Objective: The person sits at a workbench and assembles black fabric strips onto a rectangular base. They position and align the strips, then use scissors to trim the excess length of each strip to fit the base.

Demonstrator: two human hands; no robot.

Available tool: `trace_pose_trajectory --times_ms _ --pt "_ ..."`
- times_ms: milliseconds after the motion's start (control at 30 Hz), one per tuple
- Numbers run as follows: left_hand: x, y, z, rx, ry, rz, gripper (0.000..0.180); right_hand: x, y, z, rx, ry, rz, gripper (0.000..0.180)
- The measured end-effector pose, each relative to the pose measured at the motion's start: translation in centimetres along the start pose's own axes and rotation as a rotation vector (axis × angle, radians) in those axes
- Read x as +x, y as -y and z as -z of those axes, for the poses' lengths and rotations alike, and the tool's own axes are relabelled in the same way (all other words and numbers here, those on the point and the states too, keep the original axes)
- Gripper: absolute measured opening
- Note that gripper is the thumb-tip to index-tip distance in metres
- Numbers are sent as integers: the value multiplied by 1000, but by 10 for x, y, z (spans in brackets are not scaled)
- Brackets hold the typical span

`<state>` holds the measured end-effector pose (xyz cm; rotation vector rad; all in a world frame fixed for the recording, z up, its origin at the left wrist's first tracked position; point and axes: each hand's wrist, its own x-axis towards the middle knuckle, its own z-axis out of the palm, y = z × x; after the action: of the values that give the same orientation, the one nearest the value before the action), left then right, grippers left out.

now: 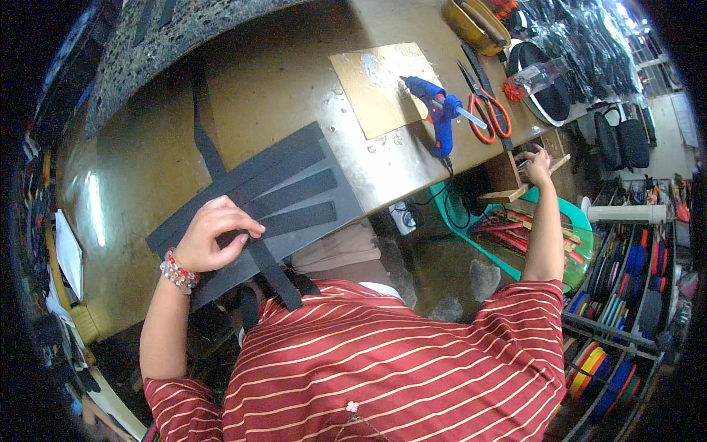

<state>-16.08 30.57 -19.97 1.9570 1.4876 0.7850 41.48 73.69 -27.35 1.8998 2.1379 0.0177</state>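
A dark grey flat panel [300, 216] with black straps fanned across it lies at the table's near edge, partly over my lap. My left hand [213, 234], a beaded bracelet at its wrist, rests over the panel, thumb and fingertips pinched on a black strap [274, 274] that hangs over the near edge toward my shirt. Off to the right, my right hand [537, 163] reaches into an open wooden drawer [504, 177] below the tabletop. Its fingers are curled; whatever they grip is too small and hidden to make out.
On the table [280, 88] lie a cardboard piece [375, 88], a blue glue gun [434, 110] and orange-handled scissors [486, 110]. A yellow container [475, 28] and clear bottle [541, 77] stand beyond. Below the drawer sits a green bin [471, 239]; racks of colored rolls [626, 280] stand right.
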Motion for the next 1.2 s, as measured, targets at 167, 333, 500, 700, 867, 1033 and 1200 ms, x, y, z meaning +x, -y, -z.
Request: trace_pose_trajectory --times_ms 167,333,500,700,867,1033,1200 --pt "0 0 0 -3 4 2 27 1 -4 -10 142 -190 -288 34" --pt "0 0 0 16 -9 7 26 6 -19 -16 283 -271 -432 30" --pt "0 1 -1 10 -8 5 26 14 -32 -23 244 -270 -391 29" --pt "-1 1 -2 -2 -15 15 27 31 -33 -22 276 -259 -530 27" --pt "1 1 -1 -9 -21 24 27 38 -27 -18 77 -140 -543 34" --pt "1 0 -1 -5 -11 38 27 36 -22 -9 26 -91 -544 40" --pt "1 1 -2 4 -15 45 27 37 -22 -8 16 -56 -533 40"
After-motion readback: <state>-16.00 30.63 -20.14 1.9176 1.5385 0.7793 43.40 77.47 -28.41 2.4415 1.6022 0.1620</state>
